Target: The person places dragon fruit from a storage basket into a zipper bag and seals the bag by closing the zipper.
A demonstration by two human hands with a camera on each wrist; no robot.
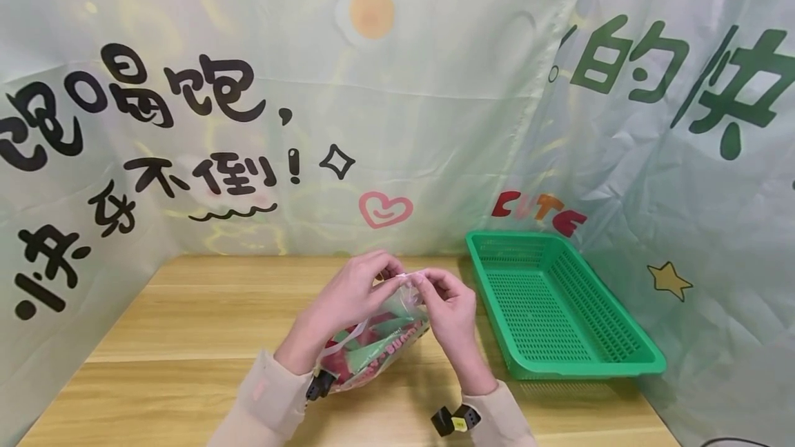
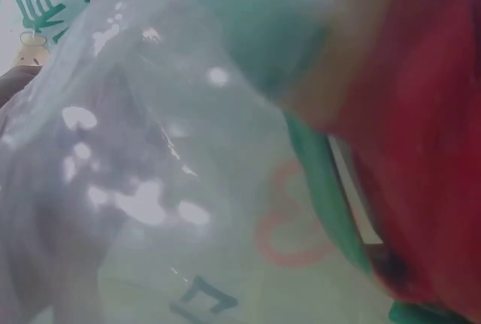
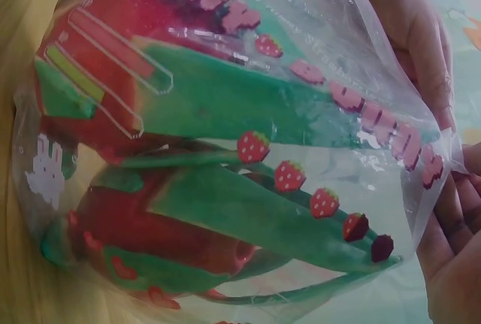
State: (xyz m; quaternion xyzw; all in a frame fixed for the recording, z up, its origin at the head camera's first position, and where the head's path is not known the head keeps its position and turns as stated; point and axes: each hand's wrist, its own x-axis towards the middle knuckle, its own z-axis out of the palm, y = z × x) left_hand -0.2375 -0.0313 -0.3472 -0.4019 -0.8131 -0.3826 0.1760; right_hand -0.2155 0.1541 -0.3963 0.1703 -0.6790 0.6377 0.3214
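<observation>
Both hands meet at the top edge of a clear plastic bag (image 1: 379, 336). The left hand (image 1: 350, 295) has its fingers curled over the mouth of the bag and pinches the strip there, and the right hand (image 1: 450, 309) pinches the same edge from the other side, fingertips close together — so each hand has hold of the bag's lip and nothing else.

The bag hangs below the fingers, its bottom resting on or just above the wooden table (image 1: 186, 364), left of the green basket (image 1: 562, 302). In the right wrist view the bag (image 3: 225, 151) shows red and green packets inside, printed with small strawberries and pink lettering. The left wrist view is mostly blurred film and colour.

As a judgement: the contents are already in the bag, and the work now is at its mouth — whether the seal is being pressed shut or pulled apart cannot be told. The basket, to the right of the bag, holds nothing visible, and the bag is not yet in it.
</observation>
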